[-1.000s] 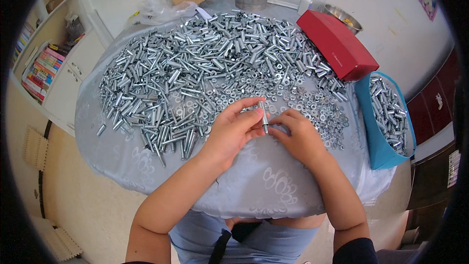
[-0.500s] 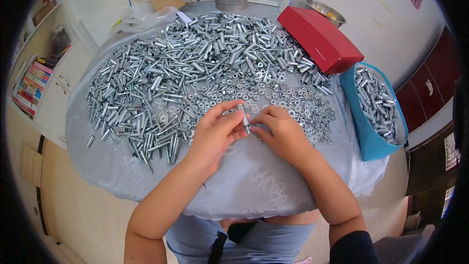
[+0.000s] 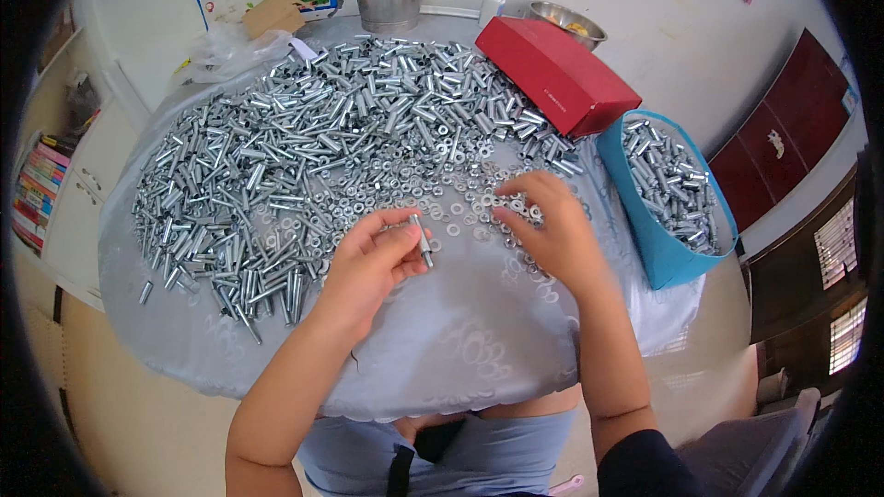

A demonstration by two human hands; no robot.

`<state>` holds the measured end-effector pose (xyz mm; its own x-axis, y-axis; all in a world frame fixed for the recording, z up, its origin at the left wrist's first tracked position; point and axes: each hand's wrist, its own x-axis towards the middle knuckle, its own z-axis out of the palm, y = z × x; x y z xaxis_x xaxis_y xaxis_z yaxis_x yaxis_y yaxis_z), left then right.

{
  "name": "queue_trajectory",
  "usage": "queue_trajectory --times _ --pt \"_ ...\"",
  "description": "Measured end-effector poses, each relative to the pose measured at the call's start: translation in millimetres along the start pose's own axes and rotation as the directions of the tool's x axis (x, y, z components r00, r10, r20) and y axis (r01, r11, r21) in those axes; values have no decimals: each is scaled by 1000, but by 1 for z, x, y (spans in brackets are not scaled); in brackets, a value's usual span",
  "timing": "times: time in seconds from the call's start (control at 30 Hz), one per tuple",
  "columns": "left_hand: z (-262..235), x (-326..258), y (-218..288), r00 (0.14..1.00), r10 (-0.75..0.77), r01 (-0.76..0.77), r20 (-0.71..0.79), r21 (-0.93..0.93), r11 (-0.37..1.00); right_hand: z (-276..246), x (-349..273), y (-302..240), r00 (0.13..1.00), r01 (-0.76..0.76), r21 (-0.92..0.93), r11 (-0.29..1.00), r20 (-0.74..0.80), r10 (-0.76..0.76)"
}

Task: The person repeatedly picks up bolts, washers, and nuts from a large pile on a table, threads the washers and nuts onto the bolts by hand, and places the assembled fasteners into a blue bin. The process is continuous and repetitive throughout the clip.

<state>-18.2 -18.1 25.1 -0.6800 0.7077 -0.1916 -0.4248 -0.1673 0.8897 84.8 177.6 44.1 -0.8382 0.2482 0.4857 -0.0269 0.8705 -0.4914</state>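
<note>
Over near table (image 3: 414, 364), left hand (image 3: 366, 256) pinches 1 bolt (image 3: 422, 243), tilted. Right hand (image 3: 555, 232) beside, thumb and fingers parted over washers (image 3: 454, 209). I'd judge: keep bolt steady, take 1 washer by rim.

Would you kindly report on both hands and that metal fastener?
Left hand gripping metal fastener, slanted. Right hand open over loose washers. Blue bin off to the right, not in the way.
</note>
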Motion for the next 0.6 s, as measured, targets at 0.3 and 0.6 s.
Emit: queue_trajectory --times 0.3,0.6 --pt "6 -1 -12 978 -147 138 148 72 988 -43 -74 23 981 -171 -216 961 57 188" --pt "9 0 -15 967 -172 156 189 97 983 -42 -59 35 979 73 -283 956 201 -16"
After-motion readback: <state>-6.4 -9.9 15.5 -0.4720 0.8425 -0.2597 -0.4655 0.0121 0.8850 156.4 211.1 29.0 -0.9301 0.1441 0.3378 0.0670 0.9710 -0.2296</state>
